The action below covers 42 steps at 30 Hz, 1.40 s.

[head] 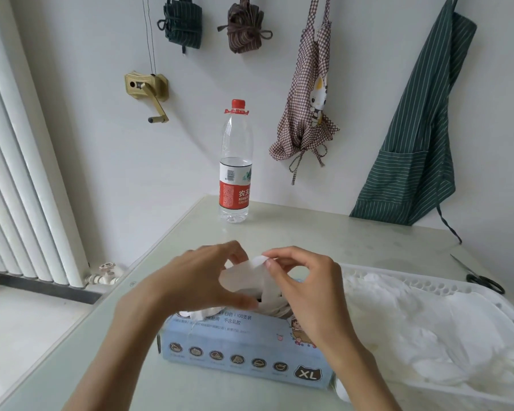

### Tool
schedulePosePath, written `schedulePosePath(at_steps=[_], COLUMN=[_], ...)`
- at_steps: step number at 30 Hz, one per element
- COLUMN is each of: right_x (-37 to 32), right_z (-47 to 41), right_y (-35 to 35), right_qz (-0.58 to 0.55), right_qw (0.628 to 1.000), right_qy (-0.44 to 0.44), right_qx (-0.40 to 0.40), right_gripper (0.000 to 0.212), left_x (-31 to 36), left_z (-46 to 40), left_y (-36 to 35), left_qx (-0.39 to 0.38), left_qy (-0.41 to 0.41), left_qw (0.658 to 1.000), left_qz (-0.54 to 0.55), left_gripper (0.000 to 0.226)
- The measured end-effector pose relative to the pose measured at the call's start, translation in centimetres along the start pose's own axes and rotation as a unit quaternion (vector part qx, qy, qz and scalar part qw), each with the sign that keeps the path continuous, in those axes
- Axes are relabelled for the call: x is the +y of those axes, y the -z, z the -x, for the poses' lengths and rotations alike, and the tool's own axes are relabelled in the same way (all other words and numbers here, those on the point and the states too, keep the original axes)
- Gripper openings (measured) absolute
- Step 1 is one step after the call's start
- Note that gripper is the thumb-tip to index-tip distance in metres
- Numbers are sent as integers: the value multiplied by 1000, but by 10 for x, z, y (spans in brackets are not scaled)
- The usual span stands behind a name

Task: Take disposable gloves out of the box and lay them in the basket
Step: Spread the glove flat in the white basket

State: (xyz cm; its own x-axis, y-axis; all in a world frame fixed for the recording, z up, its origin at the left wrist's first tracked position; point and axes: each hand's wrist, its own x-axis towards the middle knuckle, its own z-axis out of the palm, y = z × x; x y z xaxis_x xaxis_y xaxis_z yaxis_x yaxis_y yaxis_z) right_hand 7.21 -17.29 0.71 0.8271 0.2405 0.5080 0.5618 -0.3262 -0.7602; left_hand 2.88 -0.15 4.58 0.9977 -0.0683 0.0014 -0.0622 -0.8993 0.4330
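Observation:
A light blue glove box (244, 351) marked XL lies on the table in front of me. A white disposable glove (250, 274) stands half out of its top opening. My right hand (306, 280) pinches the glove's upper tip between thumb and forefinger. My left hand (202, 277) curls around the glove's left side, its thumb pressing near the box opening. To the right sits a white perforated basket (428, 287) with several white gloves (413, 330) heaped in it.
A water bottle (235, 164) with a red cap stands at the table's back. Black scissors (481, 277) lie beyond the basket at the far right. Aprons hang on the wall behind. A white radiator (21, 188) stands left of the table.

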Motion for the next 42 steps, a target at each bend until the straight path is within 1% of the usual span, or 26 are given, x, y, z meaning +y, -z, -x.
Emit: schedulePosePath(at_steps=[1,3,4,5,6,7,8,9,10,11,13,15,17,18,20,23,27,29,31,33,35,37,38,39,41,42], right_x=[-1,-1,0,2,5,7,9,8,7,7,6,4,2,2,1,-3,-6,-5,-4,-4,-7,-12,-16,-17,-19,-22], right_z=[0,-2,-3,-3,-4,-3,-3,-4,-5,-7,-11,-14,-14,-14,-15,-17,-17,-17,-16,-17,-17,-16,-15,-14,-14,-12], right_y=[2,6,9,11,12,13,13,15,18,22,33,45,53,56,60,62,61,61,63,69,79,89,97,102,114,122], right_qz=[-3,9,28,55,91,129,153,156,134,99,29,-29,-81,-102,-137,-165,-144,-129,-117,-120,-138,-169,-185,-196,-207,-207], right_qw=[1000,1000,998,994,986,979,974,975,980,985,986,982,976,973,971,973,986,991,993,992,989,982,978,974,971,970], right_qy=[6,10,1,-16,-24,-21,-13,-9,-16,-29,-51,-61,-74,-80,-85,-77,-50,-35,-31,-29,-34,-51,-58,-62,-63,-59], right_qx=[5,-18,-51,-95,-134,-158,-164,-155,-144,-141,-155,-174,-189,-190,-177,-139,-65,-27,8,31,41,63,79,90,105,113], right_gripper=[11,9,14,25,35,38,33,22,11,6,5,4,4,4,6,21,35,48,52,45,30,15,12,10,11,12], left_x=[-1,-5,-8,-10,-11,-13,-15,-17,-21,-26,-35,-40,-41,-41,-43,-46,-45,-40,-34,-29,-21,-12,-5,0,8,15], left_z=[-2,-4,-5,-6,-6,-6,-7,-7,-8,-9,-9,-6,-3,-3,-3,-5,-10,-13,-14,-14,-14,-14,-15,-16,-20,-23], left_y=[-1,2,5,7,8,9,9,8,8,8,9,11,12,12,11,9,4,1,-3,-5,-6,-3,1,3,7,8], left_qx=[25,95,125,142,149,151,152,154,156,156,133,85,52,47,51,66,61,68,92,124,148,157,156,150,146,144], left_qy=[5,3,-3,-8,-17,-22,-25,-23,-23,-24,-33,-56,-82,-89,-90,-84,-88,-87,-96,-109,-126,-139,-148,-153,-159,-163], left_qw=[1000,996,992,988,984,980,977,975,973,972,974,978,976,973,969,969,971,963,954,949,937,930,928,929,931,931], left_qz=[-17,3,26,60,96,125,145,157,165,172,182,179,195,206,222,223,215,246,268,270,289,303,304,303,294,292], left_gripper=[38,16,13,14,13,12,10,8,8,9,15,19,18,17,17,15,12,12,17,20,18,19,22,28,47,52])
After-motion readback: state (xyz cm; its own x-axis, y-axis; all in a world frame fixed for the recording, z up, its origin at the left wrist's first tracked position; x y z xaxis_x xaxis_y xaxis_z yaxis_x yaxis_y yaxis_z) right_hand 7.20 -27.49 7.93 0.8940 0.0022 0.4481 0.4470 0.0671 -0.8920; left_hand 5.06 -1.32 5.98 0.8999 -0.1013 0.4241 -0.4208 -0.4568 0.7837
